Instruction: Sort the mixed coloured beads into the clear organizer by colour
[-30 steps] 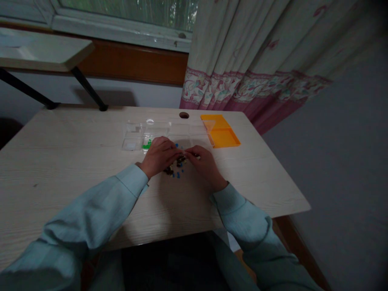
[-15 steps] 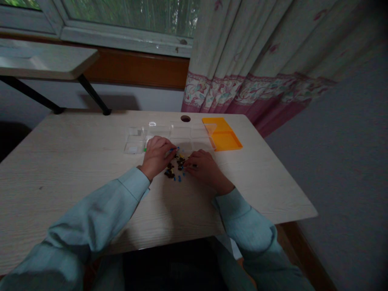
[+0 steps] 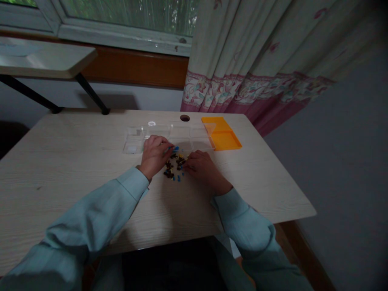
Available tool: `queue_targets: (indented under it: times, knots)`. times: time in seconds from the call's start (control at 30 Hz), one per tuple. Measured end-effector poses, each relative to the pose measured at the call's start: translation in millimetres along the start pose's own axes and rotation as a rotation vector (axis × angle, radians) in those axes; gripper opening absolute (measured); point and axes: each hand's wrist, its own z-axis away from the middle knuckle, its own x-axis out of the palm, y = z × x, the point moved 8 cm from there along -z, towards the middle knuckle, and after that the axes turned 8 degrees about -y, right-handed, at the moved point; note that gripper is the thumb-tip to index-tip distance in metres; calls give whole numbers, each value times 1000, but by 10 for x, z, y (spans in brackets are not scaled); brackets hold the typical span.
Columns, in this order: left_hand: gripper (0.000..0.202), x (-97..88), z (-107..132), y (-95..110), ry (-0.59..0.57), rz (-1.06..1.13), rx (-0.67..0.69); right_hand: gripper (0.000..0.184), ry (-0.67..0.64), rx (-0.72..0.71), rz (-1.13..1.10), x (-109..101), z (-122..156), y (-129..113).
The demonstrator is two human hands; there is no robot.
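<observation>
A loose pile of small dark brown, blue and yellow pieces [image 3: 169, 174], perhaps toy bricks, lies on the table between my hands. My left hand [image 3: 155, 154] is closed at the pile's far left side, with a small blue piece [image 3: 176, 149] at its fingertips. At the right edge of the pile, the fingers of my right hand [image 3: 202, 167] are pinched together low among the pieces. What they hold, if anything, is too small to make out. Just beyond both hands stands a clear plastic compartment box [image 3: 181, 131], its near side partly covered by my left hand.
An orange two-part tray [image 3: 228, 140] lies at the right, touching or overlapping the clear box's end. A round cable hole [image 3: 184, 118] is behind the box. A raised shelf [image 3: 60, 60] on black legs stands back left. A curtain [image 3: 230, 87] hangs behind the table [image 3: 257, 186].
The blue piece shows more at my left fingertips, and that hand has shifted slightly. My right hand stays at the pile's edge, and the dark piece seen at its fingers is less visible.
</observation>
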Motion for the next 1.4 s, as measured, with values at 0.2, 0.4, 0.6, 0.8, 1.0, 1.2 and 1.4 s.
queue_targets:
  times: [0.2, 0.4, 0.6, 0.8, 1.0, 1.2, 1.4]
  knots:
    - [17, 6, 7, -14, -12, 1, -9, 12, 8, -9, 2, 13, 0, 11]
    - [21, 26, 7, -21, -28, -9, -6, 9, 52, -17, -27, -5, 1, 40]
    - [27, 35, 4, 36, -50, -9, 52, 7, 169, -40, -68, -55, 24, 53]
    - [26, 12, 70, 283, -116, 73, 325, 7, 307, -42, -72, -126, 63, 65]
    - [27, 45, 87, 325, -161, 68, 392, 9, 377, -44, -71, -199, 99, 69]
    - [19, 46, 90, 363, -132, 45, 433, 9, 379, -58, -56, -195, 90, 58]
    - [16, 19, 62, 298, -108, 25, 354, 11, 361, 5, -77, -203, 91, 96]
